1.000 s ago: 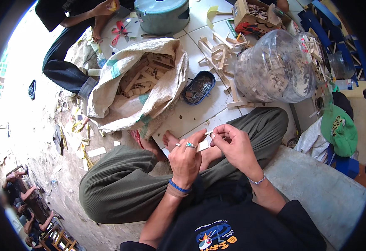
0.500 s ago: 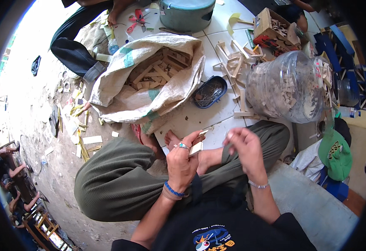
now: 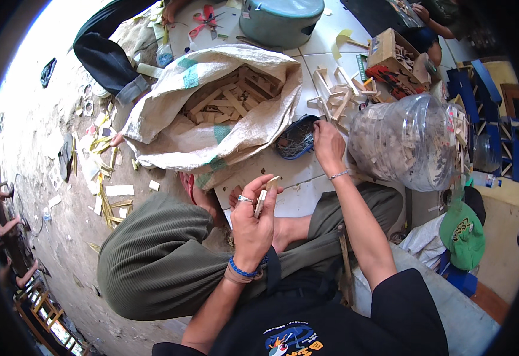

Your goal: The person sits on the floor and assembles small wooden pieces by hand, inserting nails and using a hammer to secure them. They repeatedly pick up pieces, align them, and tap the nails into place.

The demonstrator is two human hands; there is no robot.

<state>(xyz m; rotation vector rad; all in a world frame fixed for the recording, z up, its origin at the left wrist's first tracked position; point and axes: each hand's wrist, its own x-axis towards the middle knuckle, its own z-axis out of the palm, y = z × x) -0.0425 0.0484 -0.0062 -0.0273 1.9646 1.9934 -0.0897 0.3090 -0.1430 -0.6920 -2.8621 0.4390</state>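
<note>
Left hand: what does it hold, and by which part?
The left hand holds small pale wooden pieces, seemingly by their sides, between thumb and fingers.

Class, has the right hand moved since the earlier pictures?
Yes: judged against the blue tray, the right hand has moved forward, away from the left hand to the tray's right side.

From afar I see a white tiled floor (image 3: 304, 199) bearing an off-white woven sack (image 3: 170, 142), a dark-blue oval tray (image 3: 298, 156), a clear plastic jug (image 3: 398, 142) and a round teal stool (image 3: 280, 29).
</note>
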